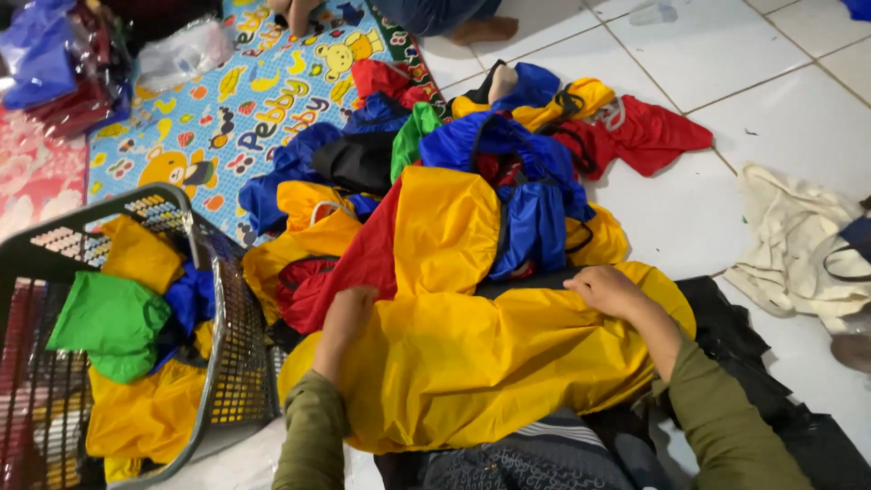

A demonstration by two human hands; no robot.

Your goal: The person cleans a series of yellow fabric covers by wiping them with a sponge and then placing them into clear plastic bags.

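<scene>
Yellow cloth bag (pixel 490 363): left hand (pixel 349 313) and right hand (pixel 606 289) curled, pinching its upper edge; mesh basket (pixel 231 363) just left of it.

A home floor used as a sorting spot for cloth pieces

White floor tiles (pixel 689 54) carry a child's play mat (pixel 245 100) printed with cartoon bears, ducks and fruit. A heap of bright nylon pieces (pixel 472 218) in yellow, blue, red and green lies loose on the floor. Beside it stands a grey plastic laundry basket (pixel 218 299) holding more. Plastic-wrapped bundles (pixel 63 63) lie at the mat's edge, and another person's bare foot (pixel 485 29) rests nearby.
</scene>
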